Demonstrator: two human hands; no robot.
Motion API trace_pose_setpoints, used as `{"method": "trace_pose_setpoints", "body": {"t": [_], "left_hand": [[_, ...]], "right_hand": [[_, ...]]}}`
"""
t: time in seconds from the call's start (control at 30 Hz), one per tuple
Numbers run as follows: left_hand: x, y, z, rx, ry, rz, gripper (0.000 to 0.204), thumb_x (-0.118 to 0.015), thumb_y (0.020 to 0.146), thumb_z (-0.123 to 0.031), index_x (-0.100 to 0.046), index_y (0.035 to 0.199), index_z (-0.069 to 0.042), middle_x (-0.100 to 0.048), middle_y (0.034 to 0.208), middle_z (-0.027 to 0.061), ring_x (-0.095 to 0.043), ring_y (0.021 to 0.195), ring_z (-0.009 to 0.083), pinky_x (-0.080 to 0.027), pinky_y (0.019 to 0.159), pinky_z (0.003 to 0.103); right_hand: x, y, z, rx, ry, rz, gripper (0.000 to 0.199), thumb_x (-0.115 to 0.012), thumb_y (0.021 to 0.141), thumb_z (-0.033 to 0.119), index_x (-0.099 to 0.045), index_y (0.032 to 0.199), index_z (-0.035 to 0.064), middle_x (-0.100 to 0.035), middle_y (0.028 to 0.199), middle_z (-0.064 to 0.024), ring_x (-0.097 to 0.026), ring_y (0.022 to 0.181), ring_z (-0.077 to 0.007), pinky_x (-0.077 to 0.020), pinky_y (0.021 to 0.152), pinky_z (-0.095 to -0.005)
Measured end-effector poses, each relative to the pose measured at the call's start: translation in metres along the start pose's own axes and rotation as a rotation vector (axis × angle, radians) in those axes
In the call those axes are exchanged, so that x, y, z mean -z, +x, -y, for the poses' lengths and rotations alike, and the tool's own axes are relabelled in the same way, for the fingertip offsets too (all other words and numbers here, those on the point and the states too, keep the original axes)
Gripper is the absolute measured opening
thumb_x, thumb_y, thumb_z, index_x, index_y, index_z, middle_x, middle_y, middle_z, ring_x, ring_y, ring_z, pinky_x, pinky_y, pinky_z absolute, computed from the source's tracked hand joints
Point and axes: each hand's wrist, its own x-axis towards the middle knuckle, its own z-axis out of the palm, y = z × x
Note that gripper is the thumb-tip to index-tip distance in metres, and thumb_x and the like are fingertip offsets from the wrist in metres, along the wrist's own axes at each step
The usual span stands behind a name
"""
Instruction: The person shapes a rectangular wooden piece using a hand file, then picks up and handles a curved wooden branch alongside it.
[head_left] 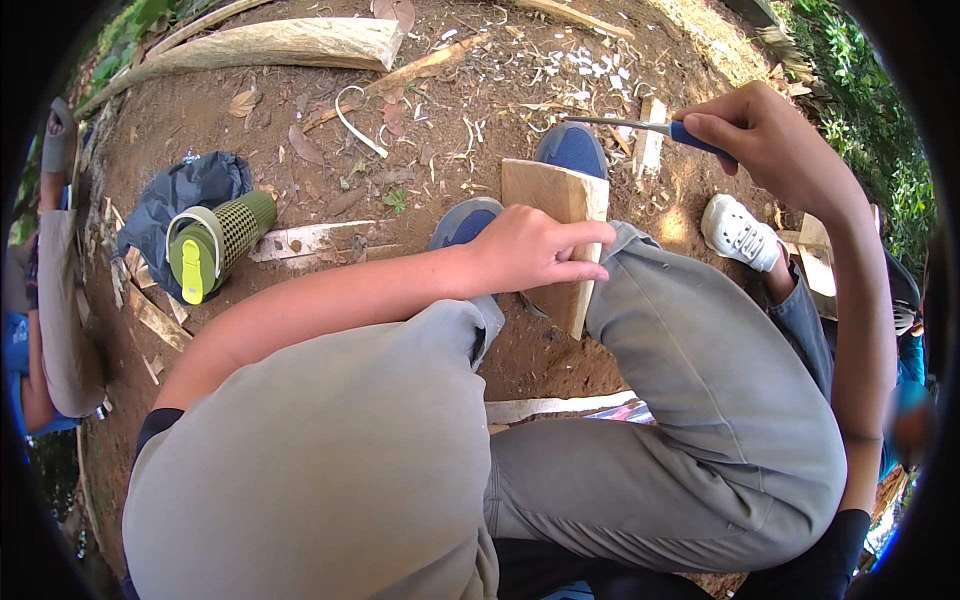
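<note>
A pale block of wood [553, 190] stands tilted between my legs, above my blue shoes. My left hand [540, 245] grips its near side, with thumb and forefinger reaching past its right edge. At the upper right, my right hand [765, 140] is closed around the blue handle of a slim metal tool [652, 126]. The tool's narrow shaft points left, above the toe of one blue shoe [573, 148] and apart from the block. From this angle I cannot tell whether it is a blade, a chisel or a screwdriver.
A green bottle [222, 240] lies by a dark plastic bag [180, 195] at left. A long split log [270, 45] lies at the far left. White shavings [590, 72] dot the dirt ahead. People sit close on both sides; a white shoe [740, 232] is near my right knee.
</note>
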Motion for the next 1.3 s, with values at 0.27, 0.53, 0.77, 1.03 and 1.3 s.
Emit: {"method": "trace_pose_setpoints", "body": {"t": [0.27, 0.53, 0.77, 1.03, 1.3], "left_hand": [[-0.002, 0.0, 0.0, -0.02, -0.006, -0.023, 0.037, -0.076, 0.089, -0.045, -0.069, 0.116, -0.02, -0.052, 0.052, 0.0, -0.058, 0.046, 0.0185, -0.046, 0.047, 0.034], [-0.002, 0.001, 0.001, -0.026, -0.011, -0.017, 0.036, -0.077, 0.089, -0.044, -0.069, 0.115, -0.02, -0.051, 0.051, -0.0001, -0.058, 0.046, 0.0184, -0.046, 0.046, 0.034], [-0.002, 0.0, 0.001, -0.012, -0.001, -0.003, 0.038, -0.075, 0.09, -0.046, -0.069, 0.117, -0.02, -0.056, 0.054, 0.0009, -0.061, 0.049, 0.0206, -0.048, 0.048, 0.036], [0.001, 0.001, -0.001, 0.032, 0.001, 0.05, 0.037, -0.071, 0.091, -0.051, -0.066, 0.116, -0.023, -0.064, 0.059, 0.0029, -0.068, 0.056, 0.0249, -0.051, 0.05, 0.038], [0.004, 0.001, -0.001, 0.054, 0.015, 0.051, 0.038, -0.072, 0.091, -0.05, -0.066, 0.115, -0.022, -0.063, 0.058, 0.0033, -0.068, 0.055, 0.0262, -0.051, 0.05, 0.038]], "right_hand": [[-0.003, -0.028, 0.012, -0.045, 0.022, 0.102, 0.029, -0.066, 0.097, 0.022, -0.077, 0.112, -0.0004, -0.061, 0.066, -0.0084, -0.054, 0.059, -0.0119, -0.0441, 0.058, -0.0334], [-0.009, -0.038, 0.008, -0.094, 0.145, 0.089, 0.031, -0.066, 0.094, 0.02, -0.076, 0.112, -0.0027, -0.066, 0.067, -0.0148, -0.062, 0.063, -0.018, -0.0517, 0.065, -0.0371], [-0.01, -0.048, 0.014, -0.096, 0.201, 0.02, 0.029, -0.066, 0.096, 0.018, -0.075, 0.114, -0.0034, -0.066, 0.067, -0.0145, -0.061, 0.063, -0.0174, -0.0515, 0.065, -0.0375], [-0.022, -0.045, 0.002, -0.017, 0.198, 0.035, 0.028, -0.067, 0.096, 0.017, -0.074, 0.113, -0.0042, -0.075, 0.085, -0.0221, -0.072, 0.073, -0.0242, -0.0543, 0.071, -0.0416], [-0.028, -0.046, 0.02, 0.036, 0.084, 0.027, 0.024, -0.066, 0.095, 0.014, -0.075, 0.107, -0.0052, -0.072, 0.091, -0.028, -0.071, 0.085, -0.044, -0.0564, 0.08, -0.0441]]}}
